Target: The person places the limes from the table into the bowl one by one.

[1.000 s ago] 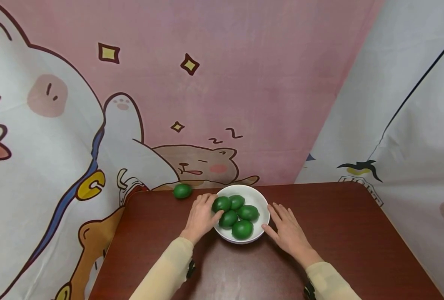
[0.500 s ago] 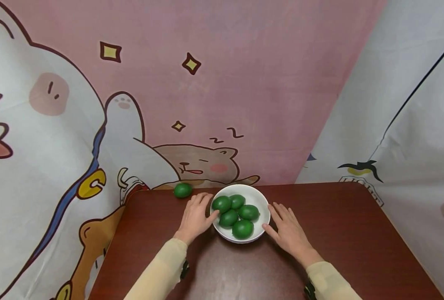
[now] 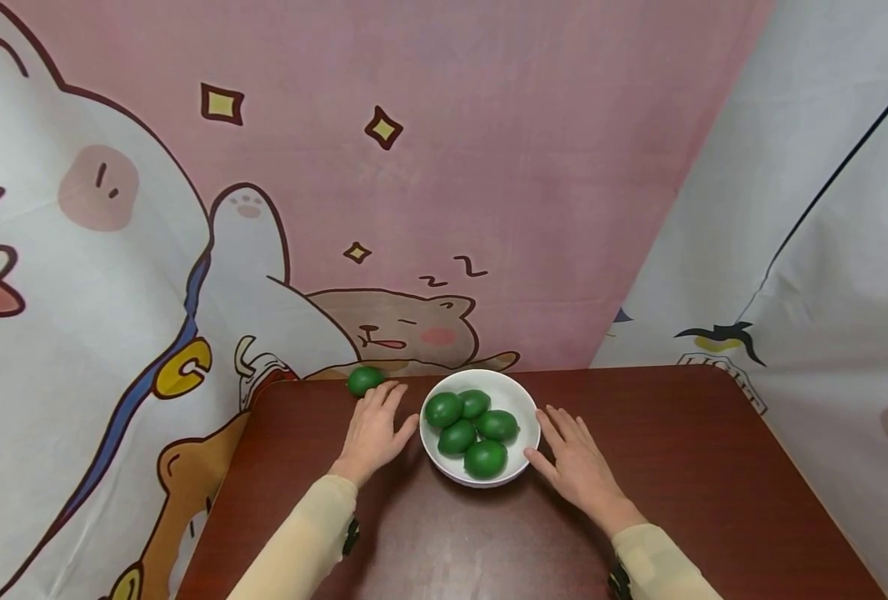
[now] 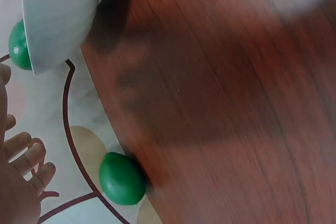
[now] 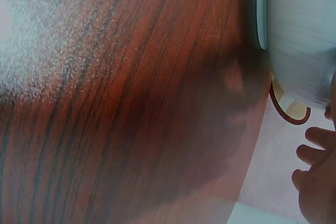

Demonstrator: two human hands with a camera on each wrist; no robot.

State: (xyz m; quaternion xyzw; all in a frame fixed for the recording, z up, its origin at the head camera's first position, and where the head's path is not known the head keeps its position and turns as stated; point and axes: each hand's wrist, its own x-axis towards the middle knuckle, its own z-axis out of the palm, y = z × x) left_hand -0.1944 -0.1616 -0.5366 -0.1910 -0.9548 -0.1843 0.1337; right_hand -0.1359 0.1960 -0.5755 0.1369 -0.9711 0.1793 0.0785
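A white bowl (image 3: 519, 392) holding several green limes (image 3: 485, 458) stands on the brown table. One more lime (image 3: 365, 381) lies outside it, near the table's back edge at the left; the left wrist view shows this lime (image 4: 122, 179) on the wood. My left hand (image 3: 371, 433) is between that lime and the bowl, its fingers extended toward the lime and nothing in its grasp. At the bowl's right side, my right hand (image 3: 579, 467) has its spread fingertips and thumb right at the rim. In the right wrist view the bowl's outer wall (image 5: 302, 35) is beside the fingers.
The wooden table (image 3: 676, 483) ends at the back against a hanging cloth (image 3: 549, 208) printed with cartoon animals. A pale cloth (image 3: 826, 250) hangs to the right.
My left hand has left the bowl's left rim and moved left toward the lone lime. The right hand stays at the bowl's right rim, and the limes stay put.
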